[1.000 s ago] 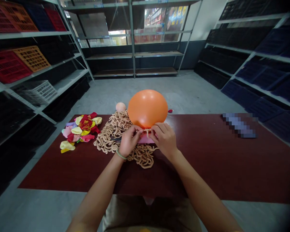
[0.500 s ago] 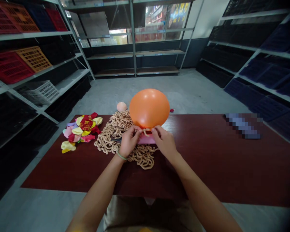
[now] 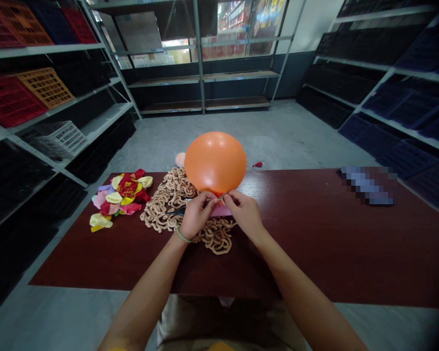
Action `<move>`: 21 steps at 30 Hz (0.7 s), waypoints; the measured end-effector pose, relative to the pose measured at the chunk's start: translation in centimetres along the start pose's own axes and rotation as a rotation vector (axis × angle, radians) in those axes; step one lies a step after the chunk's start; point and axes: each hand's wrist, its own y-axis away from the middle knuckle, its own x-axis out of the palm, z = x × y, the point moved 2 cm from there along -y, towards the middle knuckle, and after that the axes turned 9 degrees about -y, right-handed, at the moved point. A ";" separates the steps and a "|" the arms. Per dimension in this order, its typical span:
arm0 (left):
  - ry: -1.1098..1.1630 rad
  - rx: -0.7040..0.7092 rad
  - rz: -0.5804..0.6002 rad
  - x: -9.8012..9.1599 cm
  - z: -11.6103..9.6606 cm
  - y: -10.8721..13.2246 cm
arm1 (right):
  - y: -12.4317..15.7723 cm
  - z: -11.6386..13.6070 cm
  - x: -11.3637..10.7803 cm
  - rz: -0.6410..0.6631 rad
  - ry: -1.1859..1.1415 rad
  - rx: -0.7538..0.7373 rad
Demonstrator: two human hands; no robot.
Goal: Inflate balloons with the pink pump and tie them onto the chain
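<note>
Grey-floored storeroom with pale metal shelving [image 3: 164,83] on three sides; slatted plastic crates in red, orange and white [image 3: 46,87] fill the left tiers. A long dark reddish-brown wooden surface [image 3: 314,239] spans the foreground. On it lie one heap of looped tan twisted cord-like balloons [image 3: 215,236] and one pile of flat, deflated multicoloured balloons [image 3: 119,197]. One large round orange inflated balloon [image 3: 215,163] stands above the heap, held at its neck just over the surface. Two bare hands meet there: the left hand [image 3: 196,215], wearing one pale green wristband [image 3: 183,236], and the right hand [image 3: 244,212]. Their fingers [image 3: 209,197] are closed, pinching the knotted neck from both sides. One flat pink piece [image 3: 221,211] lies beneath them. One small peach balloon [image 3: 180,159] sits beyond the heap.
</note>
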 end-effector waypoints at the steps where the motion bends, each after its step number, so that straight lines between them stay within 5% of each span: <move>1: -0.003 0.002 -0.005 0.0 0.0 0.0 | -0.1 0.0 0.0 0.006 0.018 0.007; 21: -0.157 0.011 0.029 0.1 -1.1 -0.2 | -0.4 -0.1 -0.3 -0.064 -0.303 -0.031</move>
